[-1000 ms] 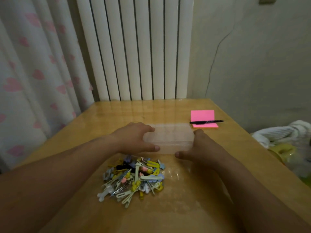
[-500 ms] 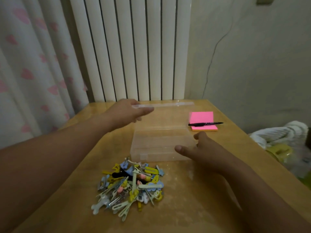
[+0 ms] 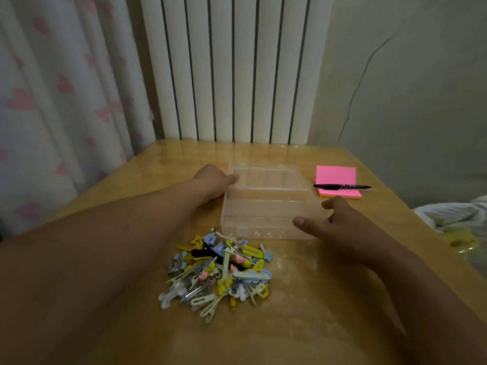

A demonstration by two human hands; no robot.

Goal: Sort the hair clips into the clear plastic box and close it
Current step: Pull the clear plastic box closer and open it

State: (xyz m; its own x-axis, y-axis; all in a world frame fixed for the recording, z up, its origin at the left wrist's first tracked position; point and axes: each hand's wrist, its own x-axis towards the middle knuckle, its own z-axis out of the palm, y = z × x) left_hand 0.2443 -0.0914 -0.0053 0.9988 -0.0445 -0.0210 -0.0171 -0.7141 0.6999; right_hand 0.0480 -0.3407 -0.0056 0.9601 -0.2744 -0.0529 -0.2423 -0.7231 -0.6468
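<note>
Box [image 3: 263, 219] open with lid [image 3: 263, 175] laid back on desk [image 3: 329, 299], right hand [image 3: 342, 227] grips box corner, left hand [image 3: 210, 183] at lid edge, grip unclear, hair clips [image 3: 221, 270] all piled outside, none sorted.

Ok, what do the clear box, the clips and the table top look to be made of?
The tan table top: wood or veneer, glossy; pale reflections lie on it. The clear rectangular box: thin, faintly frosted plastic; the table shows through its walls. The pile of coloured hair clips: mostly matt pastel plastic, it seems; a few thin grey ones look like metal.
</note>
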